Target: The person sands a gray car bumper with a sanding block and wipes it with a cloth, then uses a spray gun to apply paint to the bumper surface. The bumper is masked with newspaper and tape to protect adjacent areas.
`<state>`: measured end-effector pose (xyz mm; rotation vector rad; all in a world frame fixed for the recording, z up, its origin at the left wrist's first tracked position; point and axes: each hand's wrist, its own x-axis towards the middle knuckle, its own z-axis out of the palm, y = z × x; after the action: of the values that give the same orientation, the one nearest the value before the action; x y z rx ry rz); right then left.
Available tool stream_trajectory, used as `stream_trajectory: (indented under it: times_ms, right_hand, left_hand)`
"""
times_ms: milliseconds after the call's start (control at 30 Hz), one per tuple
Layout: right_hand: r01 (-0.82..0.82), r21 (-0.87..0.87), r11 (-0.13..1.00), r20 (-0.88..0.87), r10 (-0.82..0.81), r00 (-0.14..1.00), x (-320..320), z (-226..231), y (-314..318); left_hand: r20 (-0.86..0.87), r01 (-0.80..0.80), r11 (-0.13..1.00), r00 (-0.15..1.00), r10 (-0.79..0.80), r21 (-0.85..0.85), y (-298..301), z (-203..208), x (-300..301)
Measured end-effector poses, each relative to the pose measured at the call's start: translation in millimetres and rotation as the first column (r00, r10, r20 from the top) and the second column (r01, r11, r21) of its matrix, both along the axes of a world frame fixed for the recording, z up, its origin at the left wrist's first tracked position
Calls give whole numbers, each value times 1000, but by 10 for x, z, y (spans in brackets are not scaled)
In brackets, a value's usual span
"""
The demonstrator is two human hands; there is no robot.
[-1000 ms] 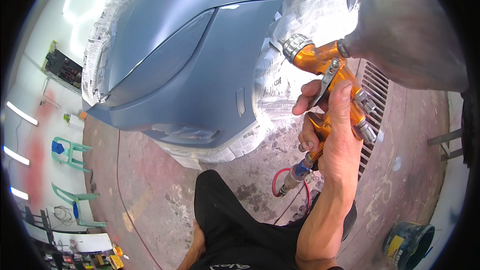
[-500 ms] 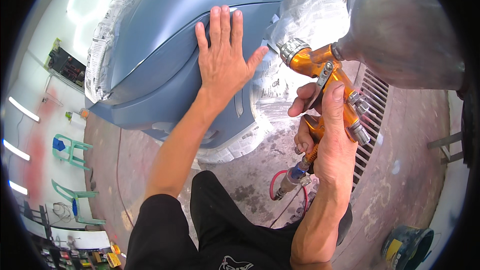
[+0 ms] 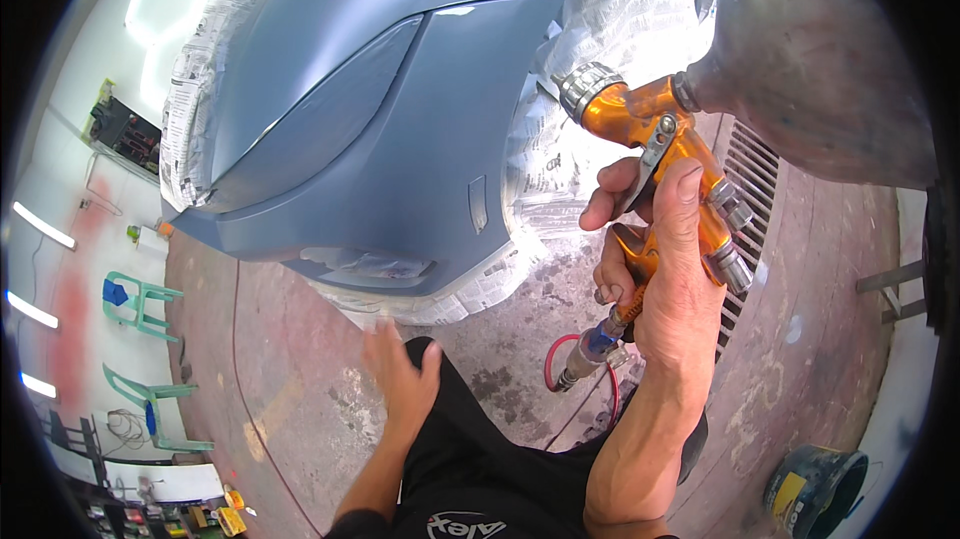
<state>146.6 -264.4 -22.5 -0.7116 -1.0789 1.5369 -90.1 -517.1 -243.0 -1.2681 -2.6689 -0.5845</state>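
Note:
In my right hand is an orange spray gun with a silver nozzle cap. My fingers wrap around its grip and trigger lever. A large, cloudy paint cup is attached to the gun at the upper right. Below the grip, an air fitting joins a red hose. My left hand is low over my lap, slightly blurred, thumb apart from outstretched fingers, holding nothing. Ahead stands a grey-blue car front, its bumper and fender edged with masking newspaper.
Plastic and paper masking covers the wheel area. A floor grate runs at the right, with a dark bucket nearer. Two green chairs stand by the left wall. A thin line crosses the floor.
My left hand has come off the car's bumper and dropped back toward my lap. My right hand still holds the spray gun in nearly the same place.

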Motion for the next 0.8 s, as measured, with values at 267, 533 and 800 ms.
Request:
stream_trajectory:
  times_ms: [267,533,800]
  right_hand:
    - [-58,13,998,-9,58,998,13,-13,23]
    - [-124,0,992,24,124,992,91,35,-21]
    - [-114,18,993,35,113,993,250,33,-61]
  left_hand:
    - [852,-543,741,84,517,-396,-1786,-720,267]
    - [536,294,956,805,-255,12,180,679,548]
    - [-675,602,767,473,-566,-222,3020,1530,121]
